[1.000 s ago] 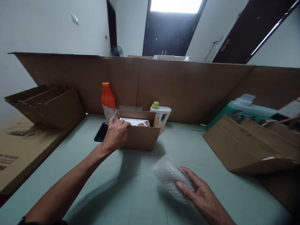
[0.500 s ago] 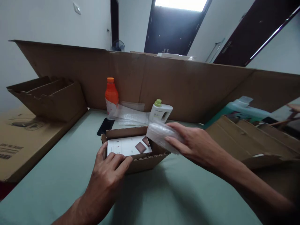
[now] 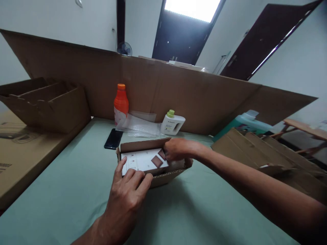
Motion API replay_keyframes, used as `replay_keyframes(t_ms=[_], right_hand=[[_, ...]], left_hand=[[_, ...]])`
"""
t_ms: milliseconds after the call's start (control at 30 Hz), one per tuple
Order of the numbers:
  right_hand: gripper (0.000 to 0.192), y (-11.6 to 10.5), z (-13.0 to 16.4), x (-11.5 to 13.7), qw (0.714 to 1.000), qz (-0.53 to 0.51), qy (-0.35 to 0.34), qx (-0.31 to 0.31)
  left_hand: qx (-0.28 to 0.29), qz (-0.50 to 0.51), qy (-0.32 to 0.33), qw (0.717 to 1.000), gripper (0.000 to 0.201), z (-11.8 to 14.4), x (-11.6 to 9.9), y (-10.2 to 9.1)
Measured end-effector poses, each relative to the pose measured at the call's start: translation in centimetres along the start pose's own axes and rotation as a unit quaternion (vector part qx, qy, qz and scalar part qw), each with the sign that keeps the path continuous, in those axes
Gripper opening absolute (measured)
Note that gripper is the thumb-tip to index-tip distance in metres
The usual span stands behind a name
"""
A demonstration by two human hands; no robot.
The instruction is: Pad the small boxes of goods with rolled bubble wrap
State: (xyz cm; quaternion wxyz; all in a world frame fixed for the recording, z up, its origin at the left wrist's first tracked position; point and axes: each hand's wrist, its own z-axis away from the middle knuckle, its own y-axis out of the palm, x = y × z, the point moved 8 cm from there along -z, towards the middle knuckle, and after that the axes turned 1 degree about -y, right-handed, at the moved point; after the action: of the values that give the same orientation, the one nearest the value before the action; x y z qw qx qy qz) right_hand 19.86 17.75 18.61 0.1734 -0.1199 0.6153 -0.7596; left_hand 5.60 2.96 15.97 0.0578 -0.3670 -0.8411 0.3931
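A small open cardboard box [image 3: 163, 180] stands on the green cloth before me. Inside it lies a white box [image 3: 139, 161] with brown squares printed on top. My left hand [image 3: 130, 194] grips the near left rim, its thumb at the left end and its fingers bent over the edge. My right hand [image 3: 176, 148] is closed and reaches down into the right end, touching the clear bubble wrap [image 3: 177, 165] there. Its fingertips are hidden.
Behind are a black phone [image 3: 113, 139], an orange bottle [image 3: 121, 102], flat bubble wrap sheets [image 3: 140, 125] and a white bottle [image 3: 172, 123]. Cardboard boxes [image 3: 63, 109] stand left. Cardboard [image 3: 245, 149] and a teal jug [image 3: 242, 124] are right. A cardboard wall [image 3: 178, 92] closes the back.
My right hand has carried the folded bubble wrap down into the right end of the box. My left hand keeps its grip on the rim. The view has shifted slightly.
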Motion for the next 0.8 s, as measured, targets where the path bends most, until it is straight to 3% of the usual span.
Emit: replay_keyframes(t_ms=[167,333,433,533,600,700,733,800], right_hand=[[0.032,-0.5,2.0,-0.8,0.999,-0.001,0.004,0.043],[0.019,1.5,2.2,0.0,0.995,0.017,0.016,0.092],[0.015,2.6,1.6,1.2,0.996,0.011,0.005,0.083],[0.020,2.3,2.0,1.4,0.998,0.001,-0.001,0.061],[0.026,0.7,3.4,0.9,1.000,-0.009,-0.014,0.000],[0.034,-2.2,7.8,-1.6,0.983,-0.059,0.000,-0.175],[0.032,-2.5,9.8,-3.0,0.969,-0.088,0.021,-0.232],[0.031,-0.8,13.4,-5.8,0.939,-0.157,0.067,-0.297]], left_hand=[[-0.024,0.015,0.001,1.000,0.028,-0.4,-0.1,-0.5],[-0.039,0.035,-0.013,0.999,0.025,-0.3,-0.1,-0.6],[-0.038,0.030,-0.010,0.999,0.025,-0.1,-0.1,-0.4],[-0.026,0.016,-0.004,1.000,0.026,-0.3,-0.3,-0.4],[-0.033,0.008,0.000,0.999,0.027,-0.4,-0.3,-0.8],[-0.088,0.012,-0.009,0.996,0.048,0.4,0.4,-2.4],[-0.111,0.019,-0.030,0.993,0.058,1.2,1.1,-2.8],[-0.134,0.042,-0.111,0.984,0.070,3.7,3.3,-2.8]])
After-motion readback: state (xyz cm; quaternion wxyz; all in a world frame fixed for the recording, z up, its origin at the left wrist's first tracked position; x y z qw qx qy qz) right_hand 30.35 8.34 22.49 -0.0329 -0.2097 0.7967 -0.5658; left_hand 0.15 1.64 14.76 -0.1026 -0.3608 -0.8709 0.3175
